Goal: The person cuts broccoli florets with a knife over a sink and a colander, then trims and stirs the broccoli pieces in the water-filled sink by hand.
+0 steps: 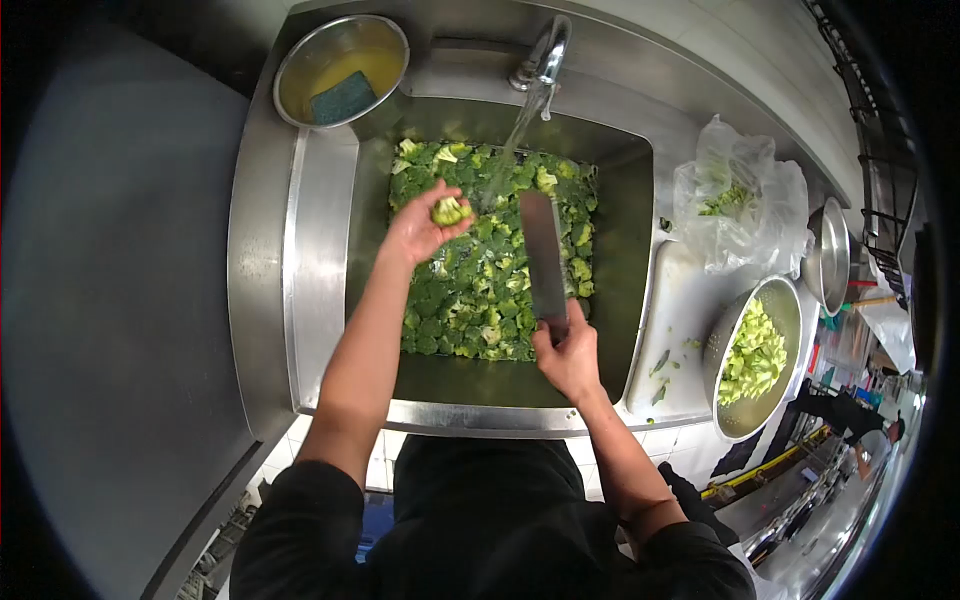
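Observation:
My left hand (425, 228) is over the sink with a broccoli floret (452, 211) in its curled fingers. To the right, my right hand (571, 358) grips the handle of a cleaver (543, 250), its broad blade pointing away from me above the sink. Below both hands, many cut broccoli florets (470, 290) float in water and cover most of the sink (620, 250). From the faucet (545, 65) at the back, a stream of water runs down into the florets.
A metal bowl (300, 70) with yellowish liquid and a green scouring pad (343, 98) stands back left. On the right are a white cutting board (665, 330) with green scraps, a plastic bag (740, 180), and a colander (715, 350) of pale green pieces (755, 355). Another person (850, 415) is far right.

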